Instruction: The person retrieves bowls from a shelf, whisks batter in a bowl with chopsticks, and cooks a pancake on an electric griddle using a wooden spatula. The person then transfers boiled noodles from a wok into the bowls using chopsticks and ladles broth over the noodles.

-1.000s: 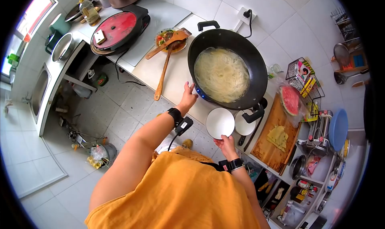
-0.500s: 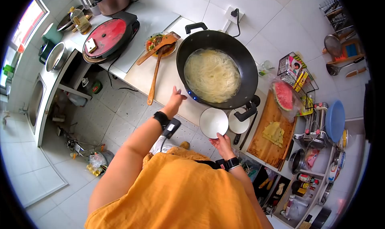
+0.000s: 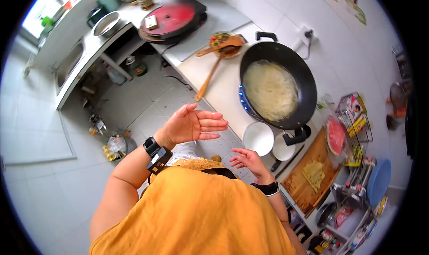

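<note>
My left hand (image 3: 193, 124) is raised in front of the counter edge, palm showing and fingers stretched out, with nothing in it. Lower and to the right, my right hand (image 3: 252, 163) has its fingers apart, just short of a white bowl (image 3: 258, 139) and not holding it. A second white bowl (image 3: 284, 147) sits beside the first. Behind them stands a large black wok (image 3: 308, 92) with pale noodles (image 3: 271, 90) in cloudy liquid. Blue lights glow below its near side. A wooden spatula (image 3: 230, 41) and a long wooden spoon (image 3: 209, 79) rest across a dish of chopped food (image 3: 219, 39).
A cutting board (image 3: 292, 181) at the right carries flat yellow pieces (image 3: 313, 174). Near it are cut watermelon (image 3: 335, 136) in plastic and a wire basket (image 3: 357, 116). A red-topped electric griddle (image 3: 172, 20) stands at the far left of the counter.
My right hand has let go of the white bowl and drawn back slightly. My left hand has come back toward me and turned its palm into view. The camera view has shifted.
</note>
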The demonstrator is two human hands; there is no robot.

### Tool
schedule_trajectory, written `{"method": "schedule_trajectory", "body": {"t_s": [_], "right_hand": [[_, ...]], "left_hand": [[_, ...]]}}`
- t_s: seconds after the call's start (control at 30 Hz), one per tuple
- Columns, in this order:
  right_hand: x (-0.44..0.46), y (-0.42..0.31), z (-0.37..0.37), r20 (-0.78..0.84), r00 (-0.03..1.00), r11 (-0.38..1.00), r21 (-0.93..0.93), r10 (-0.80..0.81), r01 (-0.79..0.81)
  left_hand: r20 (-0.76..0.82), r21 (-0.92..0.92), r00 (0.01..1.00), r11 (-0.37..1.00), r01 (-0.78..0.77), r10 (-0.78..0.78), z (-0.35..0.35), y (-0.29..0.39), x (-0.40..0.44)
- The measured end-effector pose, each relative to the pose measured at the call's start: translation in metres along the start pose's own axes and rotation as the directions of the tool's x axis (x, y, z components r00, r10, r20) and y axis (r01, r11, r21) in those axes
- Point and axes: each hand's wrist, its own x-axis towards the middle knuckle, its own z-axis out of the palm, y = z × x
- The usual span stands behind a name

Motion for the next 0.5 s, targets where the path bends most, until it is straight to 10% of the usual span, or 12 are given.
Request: {"method": "schedule_trajectory", "body": {"t_s": [0.13,0.2,0.27,0.5], "right_hand": [[0.041,-0.022,0.031,0.058,0.996,0.991,-0.108,-0.073,0.079],[0.06,-0.03,0.042,0.062,0.996,0.993,-0.092,-0.066,0.072],[0.078,-0.04,0.053,0.06,0.997,0.992,-0.119,-0.043,0.05],[0.17,-0.082,0.112,0.006,1.0,0.988,-0.153,0.013,-0.012]], "left_hand": [[0.075,0.012,0.996,0.999,-0.041,0.04,-0.006,0.015,-0.031],[-0.462,0.369,0.864,0.929,-0.018,0.2,-0.04,0.024,-0.044],[-0.725,0.156,0.667,0.984,-0.083,0.171,-0.079,0.043,-0.06],[-0.811,0.076,0.516,0.923,-0.377,0.277,-0.136,0.132,-0.177]]}}
